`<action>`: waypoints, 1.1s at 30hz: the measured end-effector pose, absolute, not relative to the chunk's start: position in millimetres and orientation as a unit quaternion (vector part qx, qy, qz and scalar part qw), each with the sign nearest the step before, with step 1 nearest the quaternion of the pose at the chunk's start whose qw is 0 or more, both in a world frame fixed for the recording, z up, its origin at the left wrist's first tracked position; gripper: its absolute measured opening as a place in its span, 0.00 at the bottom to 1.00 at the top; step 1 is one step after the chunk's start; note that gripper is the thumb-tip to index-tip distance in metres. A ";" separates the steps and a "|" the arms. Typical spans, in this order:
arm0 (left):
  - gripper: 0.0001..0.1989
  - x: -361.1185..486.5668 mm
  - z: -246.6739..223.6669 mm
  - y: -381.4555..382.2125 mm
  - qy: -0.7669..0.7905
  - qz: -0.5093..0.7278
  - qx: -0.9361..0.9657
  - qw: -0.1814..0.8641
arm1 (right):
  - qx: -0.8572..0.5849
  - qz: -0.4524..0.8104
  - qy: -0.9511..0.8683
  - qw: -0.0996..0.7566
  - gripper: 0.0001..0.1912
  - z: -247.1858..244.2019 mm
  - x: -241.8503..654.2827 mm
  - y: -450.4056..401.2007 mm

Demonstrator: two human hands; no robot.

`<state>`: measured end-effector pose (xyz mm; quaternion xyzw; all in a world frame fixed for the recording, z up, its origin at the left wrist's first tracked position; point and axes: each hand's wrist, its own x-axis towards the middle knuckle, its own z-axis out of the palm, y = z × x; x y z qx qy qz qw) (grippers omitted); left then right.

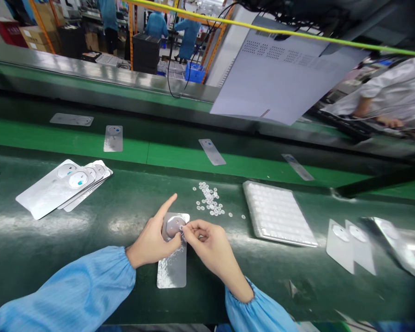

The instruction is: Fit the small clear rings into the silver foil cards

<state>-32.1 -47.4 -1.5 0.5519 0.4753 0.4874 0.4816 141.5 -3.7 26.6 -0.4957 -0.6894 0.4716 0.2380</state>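
Note:
A silver rectangular plate (173,272) with a rounded grey recess (174,226) near its top lies on the dark green bench in front of me. My left hand (155,240) rests over the plate's left side, index finger stretched out and thumb lying across it near the recess. At the recess's right edge, my right hand (209,242) pinches a small clear ring (181,228) between thumb and finger. Just beyond my hands, a loose scatter of small clear rings (210,198) lies on the bench. The curled fingers of my left hand are partly hidden.
To the left sits a fanned stack of similar plates (44,191). A white gridded tray (280,214) is at right, with more plates (339,249) beyond it. Single plates (113,143) lie on the bright green strip (173,154). A co-worker's hand (389,121) shows at far right.

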 end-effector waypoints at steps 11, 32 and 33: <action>0.52 -29.0 0.6 -46.9 0.456 0.499 0.484 0.555 | -0.488 0.500 -0.683 0.215 0.17 30.5 142.0 2.0; 0.50 -32.7 -1.7 -39.3 0.448 0.553 0.348 0.610 | -0.459 0.640 -0.573 0.227 0.30 19.1 145.5 15.0; 0.46 -33.4 -2.8 -39.8 0.450 0.553 0.331 0.618 | -0.444 0.666 -0.551 0.235 0.32 14.6 147.1 13.8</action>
